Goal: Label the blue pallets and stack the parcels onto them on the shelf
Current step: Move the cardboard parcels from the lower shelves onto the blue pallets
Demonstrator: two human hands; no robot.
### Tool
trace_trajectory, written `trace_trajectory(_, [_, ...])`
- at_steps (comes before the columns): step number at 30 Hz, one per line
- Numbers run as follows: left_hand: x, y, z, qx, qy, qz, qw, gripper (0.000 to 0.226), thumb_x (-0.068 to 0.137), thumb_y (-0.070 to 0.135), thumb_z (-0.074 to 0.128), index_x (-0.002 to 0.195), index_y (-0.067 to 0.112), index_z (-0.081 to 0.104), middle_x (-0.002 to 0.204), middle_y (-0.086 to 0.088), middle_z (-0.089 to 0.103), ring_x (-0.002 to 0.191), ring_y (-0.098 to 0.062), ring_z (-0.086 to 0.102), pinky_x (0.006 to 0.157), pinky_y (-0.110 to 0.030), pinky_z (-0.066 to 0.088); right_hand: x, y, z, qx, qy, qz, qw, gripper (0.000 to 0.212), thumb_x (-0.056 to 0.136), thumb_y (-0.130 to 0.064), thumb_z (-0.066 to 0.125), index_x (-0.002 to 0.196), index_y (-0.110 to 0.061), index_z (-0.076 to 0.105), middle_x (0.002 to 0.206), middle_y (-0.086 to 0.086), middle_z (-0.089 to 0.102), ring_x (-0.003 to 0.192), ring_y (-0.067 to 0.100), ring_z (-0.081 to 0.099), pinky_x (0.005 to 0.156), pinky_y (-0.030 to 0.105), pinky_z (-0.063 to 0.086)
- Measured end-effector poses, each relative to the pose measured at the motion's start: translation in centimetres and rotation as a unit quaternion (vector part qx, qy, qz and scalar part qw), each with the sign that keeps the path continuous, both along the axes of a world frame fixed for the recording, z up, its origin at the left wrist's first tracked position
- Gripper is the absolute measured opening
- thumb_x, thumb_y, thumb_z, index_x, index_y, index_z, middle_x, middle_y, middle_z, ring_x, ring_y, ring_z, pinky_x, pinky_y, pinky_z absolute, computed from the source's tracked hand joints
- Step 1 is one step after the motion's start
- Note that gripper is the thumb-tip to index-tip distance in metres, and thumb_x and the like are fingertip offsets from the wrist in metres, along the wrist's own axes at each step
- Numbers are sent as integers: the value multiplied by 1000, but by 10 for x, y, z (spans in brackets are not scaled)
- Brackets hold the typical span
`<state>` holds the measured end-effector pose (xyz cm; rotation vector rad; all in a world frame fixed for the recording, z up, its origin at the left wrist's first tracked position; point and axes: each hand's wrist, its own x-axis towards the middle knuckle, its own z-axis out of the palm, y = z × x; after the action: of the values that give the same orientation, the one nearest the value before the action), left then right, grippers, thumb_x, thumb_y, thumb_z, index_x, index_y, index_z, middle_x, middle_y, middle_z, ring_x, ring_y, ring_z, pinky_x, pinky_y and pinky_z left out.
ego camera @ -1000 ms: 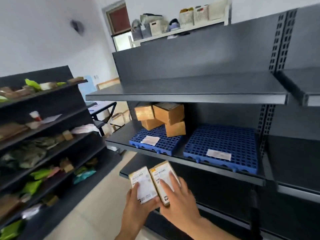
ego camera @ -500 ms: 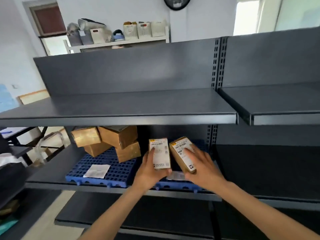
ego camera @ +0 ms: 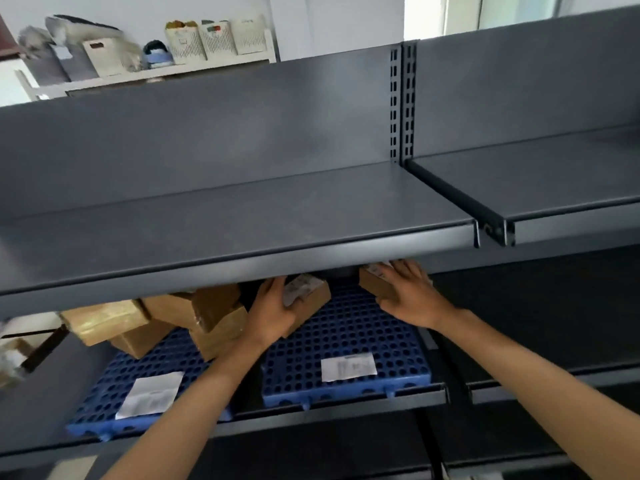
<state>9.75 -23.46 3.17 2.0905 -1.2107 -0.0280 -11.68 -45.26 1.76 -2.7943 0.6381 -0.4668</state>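
Parcels (ego camera: 306, 295) moved deeper above pallet (ego camera: 346, 337), held by left hand (ego camera: 273, 306), right hand (ego camera: 410, 294)

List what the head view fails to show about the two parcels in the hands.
1. Head view: right parcel, far end and label hidden by the upper shelf and the right hand.
2. Head view: left parcel in the left hand, label blurred; whether it touches the right blue pallet is unclear.
3. Head view: pallet labels, print too small.

We see a white wall (ego camera: 329, 22) behind. Its white rack (ego camera: 166, 72) carries pale bins (ego camera: 218, 38); a window (ego camera: 464, 12) glows beside
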Motion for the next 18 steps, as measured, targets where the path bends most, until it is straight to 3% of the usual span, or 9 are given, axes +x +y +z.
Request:
trace_trajectory(6, [-35, 12, -14, 3, 8, -67, 998, 53, 93, 26, 62, 143, 20, 44, 142, -5, 46, 130, -21, 44, 106, -28, 36, -69, 57, -9, 36, -32, -70, 996, 67, 92, -38, 56, 150, -29, 24, 163, 2, 9, 149, 26, -4, 119, 50, 9])
trace_trajectory(10, [-73, 13, -28, -11, 43, -108, 993, 50, 96, 33, 58, 142, 28, 42, 149, 3, 42, 136, -16, 40, 111, -38, 39, -124, 97, -17, 32, -13, -107, 994, 69, 92, -35, 58, 151, -29, 24, 163, 1, 10, 149, 25, -6, 119, 52, 9])
trace_trajectory(13, [-112, 11, -41, 5, 64, -122, 990, 46, 97, 36, 56, 140, 36, 39, 150, 8, 38, 133, -11, 39, 105, -29, 38, -167, 122, -21, 22, 0, -139, 990, 68, 93, -33, 59, 152, -27, 26, 162, 5, 12, 150, 28, -4, 119, 54, 12])
trace_trajectory(15, [-139, 8, -47, 4, 56, -161, 985, 46, 96, 34, 57, 140, 33, 40, 149, 6, 38, 127, -8, 42, 99, -23, 37, -197, 131, -25, 27, 6, -158, 987, 67, 94, -33, 58, 152, -27, 25, 163, 4, 11, 150, 27, -6, 120, 52, 10])
trace_trajectory(18, [-171, -9, -46, 9, 15, -205, 979, 49, 96, 33, 57, 141, 27, 40, 148, 4, 40, 136, -16, 35, 104, -32, 36, -243, 134, -30, 49, 2, -190, 980, 67, 94, -35, 57, 152, -31, 23, 163, 2, 8, 149, 23, -10, 121, 49, 7])
